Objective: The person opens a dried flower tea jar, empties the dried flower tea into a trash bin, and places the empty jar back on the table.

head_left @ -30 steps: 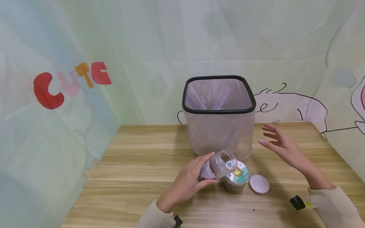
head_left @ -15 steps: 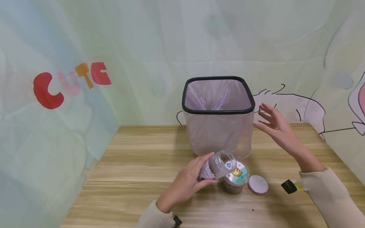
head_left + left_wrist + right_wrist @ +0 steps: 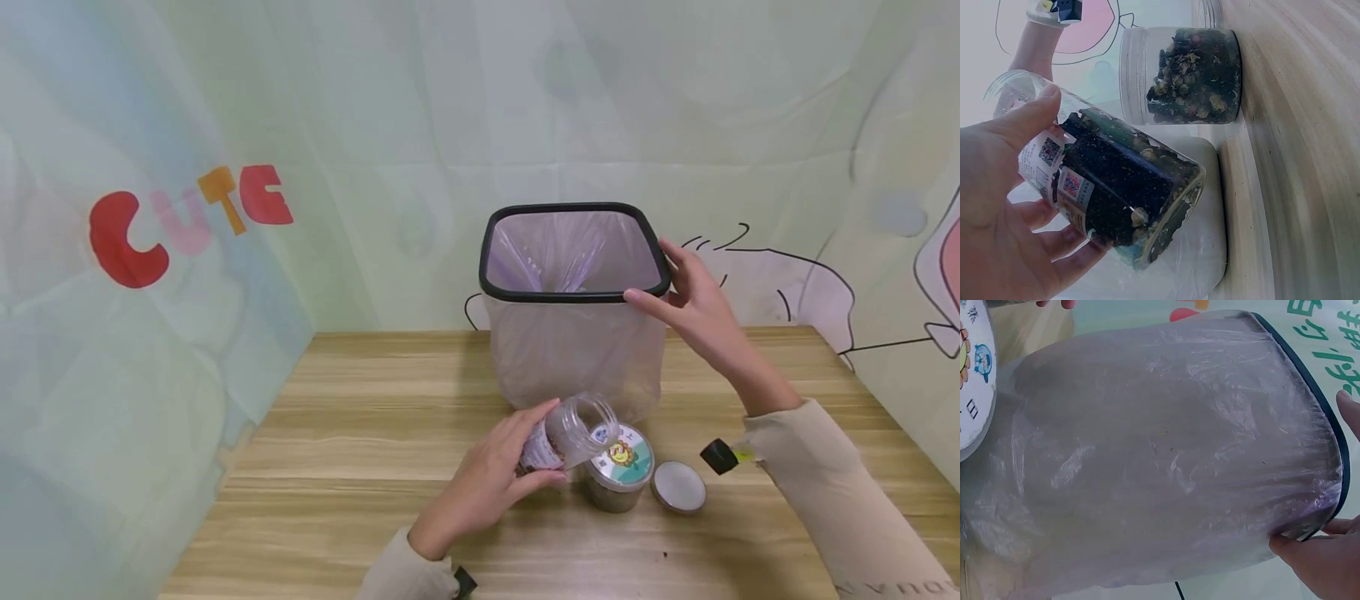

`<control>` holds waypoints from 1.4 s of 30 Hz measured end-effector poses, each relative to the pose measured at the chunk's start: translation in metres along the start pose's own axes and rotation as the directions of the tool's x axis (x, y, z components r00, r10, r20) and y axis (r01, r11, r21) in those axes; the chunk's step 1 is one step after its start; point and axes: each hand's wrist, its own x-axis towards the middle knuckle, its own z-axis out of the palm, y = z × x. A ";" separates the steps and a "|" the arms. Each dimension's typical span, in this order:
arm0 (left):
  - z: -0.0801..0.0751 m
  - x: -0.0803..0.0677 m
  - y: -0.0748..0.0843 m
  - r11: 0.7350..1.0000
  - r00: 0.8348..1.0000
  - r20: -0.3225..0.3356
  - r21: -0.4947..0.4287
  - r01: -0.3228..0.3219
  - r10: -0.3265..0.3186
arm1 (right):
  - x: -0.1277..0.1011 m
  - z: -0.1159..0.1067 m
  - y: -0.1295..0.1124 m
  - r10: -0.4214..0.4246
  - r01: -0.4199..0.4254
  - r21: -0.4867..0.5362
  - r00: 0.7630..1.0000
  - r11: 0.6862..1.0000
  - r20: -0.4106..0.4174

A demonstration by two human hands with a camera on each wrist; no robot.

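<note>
In my left hand (image 3: 483, 479) is a clear jar (image 3: 573, 437), tilted with its open mouth up and to the right. Dark dried contents, some like small buds, and labels with square codes show through its wall in the left wrist view. My right hand (image 3: 697, 308) takes hold of the right front corner of a trash bin (image 3: 573, 297), thumb at the front of the black rim and fingers along the side. The bin is lined with a translucent bag (image 3: 1166, 444). A second jar (image 3: 617, 496), topped with a sunflower-printed lid (image 3: 626, 458), stands upright in front of it.
A round silvery lid (image 3: 679, 487) lies on the wooden table (image 3: 360, 425), right of the upright jar. One small dark crumb (image 3: 664, 554) is nearer the front. Printed curtains (image 3: 390, 167) hang behind the table and along its left side.
My right hand has moved up and left from beside the bin to its rim, where it now takes hold. My left hand and its jar have hardly moved.
</note>
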 end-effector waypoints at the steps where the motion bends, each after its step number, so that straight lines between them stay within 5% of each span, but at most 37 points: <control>1: 0.000 0.000 0.000 1.000 1.000 0.000 0.001 0.001 -0.001 | 0.001 0.001 0.001 -0.006 0.006 -0.017 1.000 1.000 -0.009; 9: -0.001 0.000 -0.001 1.000 1.000 -0.010 -0.001 -0.007 0.007 | 0.004 0.007 0.006 -0.028 0.019 -0.134 0.997 0.991 -0.065; 17: -0.008 0.003 -0.001 1.000 0.998 -0.066 -0.010 -0.015 0.014 | 0.004 0.009 0.007 -0.040 0.035 -0.080 0.997 0.996 -0.062; 42: -0.065 0.003 -0.003 0.998 0.971 -0.228 0.004 0.070 -0.067 | 0.008 0.011 0.007 -0.020 0.020 -0.026 1.000 0.999 -0.022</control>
